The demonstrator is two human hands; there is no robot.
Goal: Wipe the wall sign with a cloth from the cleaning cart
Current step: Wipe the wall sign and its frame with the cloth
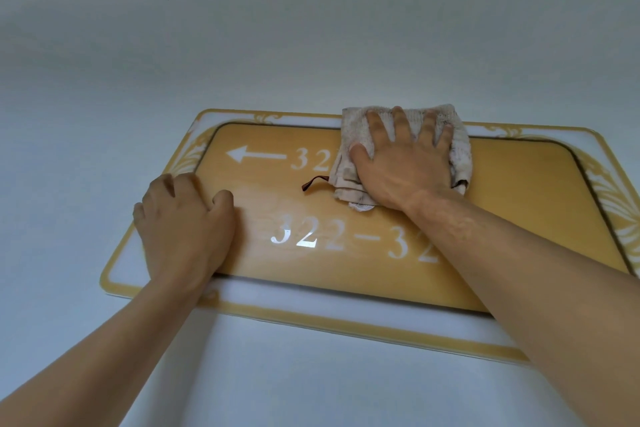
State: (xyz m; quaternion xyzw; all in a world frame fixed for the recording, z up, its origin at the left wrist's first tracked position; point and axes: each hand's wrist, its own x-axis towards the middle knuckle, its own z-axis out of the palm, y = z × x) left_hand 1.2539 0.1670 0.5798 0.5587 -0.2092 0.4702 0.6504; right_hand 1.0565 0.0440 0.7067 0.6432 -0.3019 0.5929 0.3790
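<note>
A yellow wall sign (519, 204) with white room numbers and a left arrow hangs on a white backing plate with a gold border. A folded, soiled white cloth (457, 146) with a small dark red loop lies against the sign's upper middle. My right hand (401, 163) presses flat on the cloth with straight, spread fingers. My left hand (183, 225) rests on the sign's left part, its fingers curled under and holding nothing.
The plain pale wall (311, 28) surrounds the sign on all sides. The cleaning cart is out of view.
</note>
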